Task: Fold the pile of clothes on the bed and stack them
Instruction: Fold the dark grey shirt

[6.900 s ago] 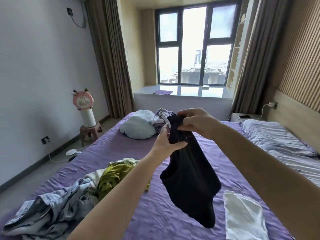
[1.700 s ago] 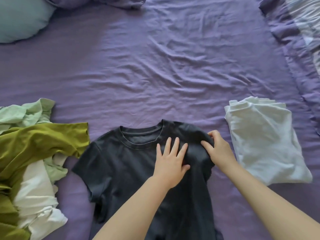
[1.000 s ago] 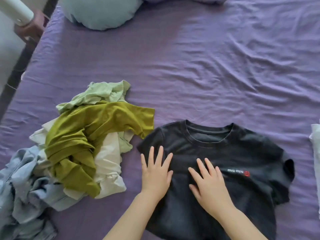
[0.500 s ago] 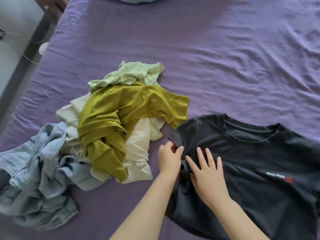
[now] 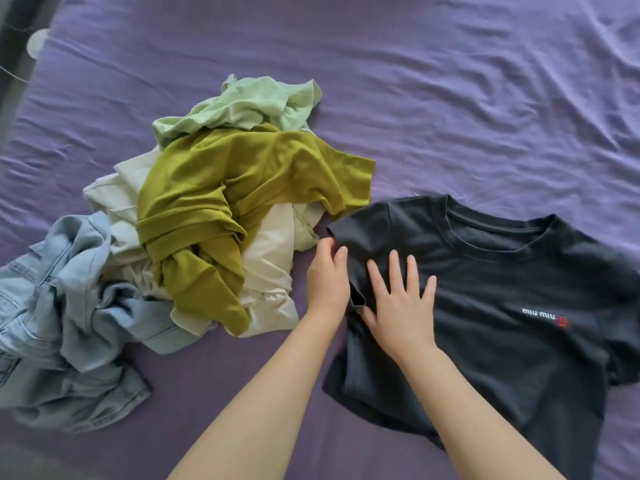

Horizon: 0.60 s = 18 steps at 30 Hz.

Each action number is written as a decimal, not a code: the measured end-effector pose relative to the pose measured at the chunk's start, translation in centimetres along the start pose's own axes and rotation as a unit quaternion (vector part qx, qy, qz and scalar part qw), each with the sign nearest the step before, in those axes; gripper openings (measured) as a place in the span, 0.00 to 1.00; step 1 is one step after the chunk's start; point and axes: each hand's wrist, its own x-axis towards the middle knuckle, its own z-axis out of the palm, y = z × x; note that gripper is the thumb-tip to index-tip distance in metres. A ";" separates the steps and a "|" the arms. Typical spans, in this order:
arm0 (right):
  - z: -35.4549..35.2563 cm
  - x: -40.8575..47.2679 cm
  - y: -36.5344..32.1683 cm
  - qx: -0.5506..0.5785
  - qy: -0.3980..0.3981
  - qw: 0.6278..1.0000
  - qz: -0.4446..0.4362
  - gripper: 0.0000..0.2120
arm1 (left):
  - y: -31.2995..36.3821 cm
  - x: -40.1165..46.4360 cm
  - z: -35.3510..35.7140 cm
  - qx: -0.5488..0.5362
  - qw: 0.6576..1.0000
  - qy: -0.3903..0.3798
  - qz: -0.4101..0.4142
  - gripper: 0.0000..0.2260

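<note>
A black T-shirt point(image 5: 502, 306) with small white lettering lies face up and spread on the purple bed sheet point(image 5: 450, 98). My left hand point(image 5: 327, 277) pinches the edge of its left sleeve. My right hand point(image 5: 398, 296) lies flat, fingers spread, on the shirt just beside that sleeve. To the left sits the unfolded pile: an olive-green top point(image 5: 221, 188) over a cream garment point(image 5: 270, 271), a pale mint top point(image 5: 252, 102) behind, and light blue denim point(image 5: 65, 306) at the far left.
The bed's left edge and a strip of dark floor with a round white object point(image 5: 36, 43) show at the top left. Wrinkled purple sheet stretches across the far and right side.
My left hand has drawn the black shirt's left sleeve outward and flatter. My right hand stays pressed flat beside it. The view has shifted slightly left and closer.
</note>
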 end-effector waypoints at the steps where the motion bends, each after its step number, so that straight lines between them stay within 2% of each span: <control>1: -0.1 -0.2 0.1 0.000 -0.005 1.000 0.000 0.35 | -0.2 -0.7 0.0 -0.038 0.999 -0.008 -0.028 0.10; 3: -0.2 -1.5 0.4 0.016 -0.008 1.000 0.000 0.32 | -1.3 -2.7 -0.4 -0.079 0.994 -0.025 -0.068 0.11; 7: 0.9 -7.2 0.5 0.060 -0.010 0.998 0.019 0.25 | -5.6 -9.0 -1.7 -0.102 0.980 -0.120 -0.118 0.04; 10: 2.5 -12.3 0.2 0.093 -0.015 0.995 0.020 0.21 | -8.5 -12.9 -2.7 -0.113 0.969 -0.170 -0.136 0.14; 15: 3.7 -17.1 -0.2 0.122 -0.033 0.992 0.006 0.26 | -9.8 -14.7 -4.1 -0.093 0.961 -0.219 -0.144 0.28; 18: 3.3 -17.5 -0.2 0.152 -0.018 0.988 0.006 0.26 | -9.2 -15.5 -4.2 -0.089 0.972 -0.189 -0.109 0.18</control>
